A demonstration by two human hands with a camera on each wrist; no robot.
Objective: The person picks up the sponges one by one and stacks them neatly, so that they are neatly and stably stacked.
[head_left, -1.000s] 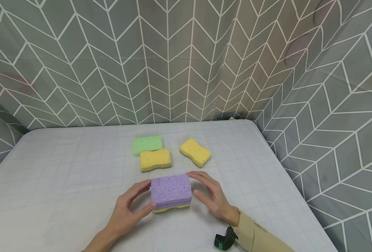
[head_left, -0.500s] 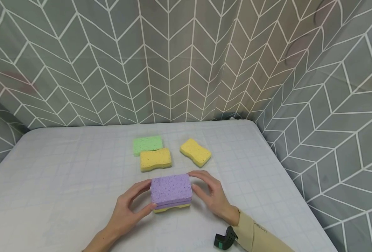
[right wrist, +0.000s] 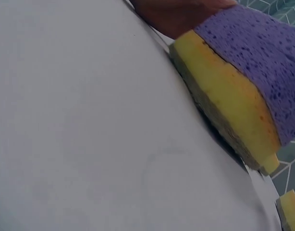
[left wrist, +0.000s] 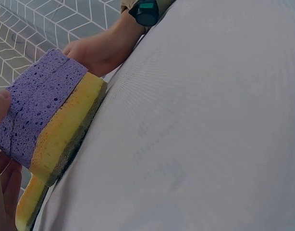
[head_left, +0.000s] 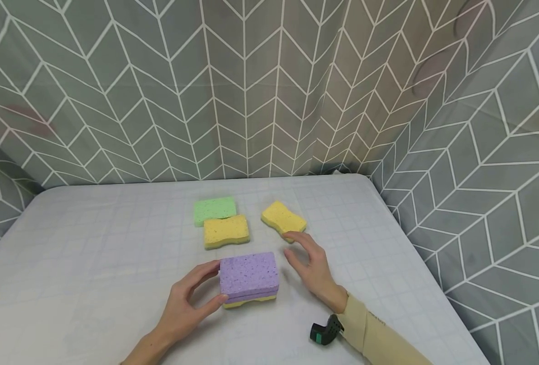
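Note:
A stack of two purple sponges [head_left: 248, 274] rests on a yellow sponge [left wrist: 68, 127] with a dark scouring underside, near the middle of the table. My left hand [head_left: 180, 306] grips the stack's left end, thumb at the front corner and fingers at the back corner. To the right of the stack, my right hand [head_left: 315, 271] is apart from it, fingers loosely bent and nothing held. Its index fingertip overlaps the near corner of another yellow sponge [head_left: 280, 217] in the head view. The right wrist view shows the purple and yellow layers [right wrist: 229, 96] from the side.
Behind the stack lies a yellow sponge [head_left: 225, 231], up against a green sponge [head_left: 214, 209]. A white cloth [head_left: 91, 263] covers the table, with a patterned curtain [head_left: 251, 91] behind and to the right. A black device [head_left: 325, 330] sits at the right wrist.
My right hand has let go of the stack's right end and moved back and slightly right, towards the yellow sponge behind. The left hand and the stack have stayed put.

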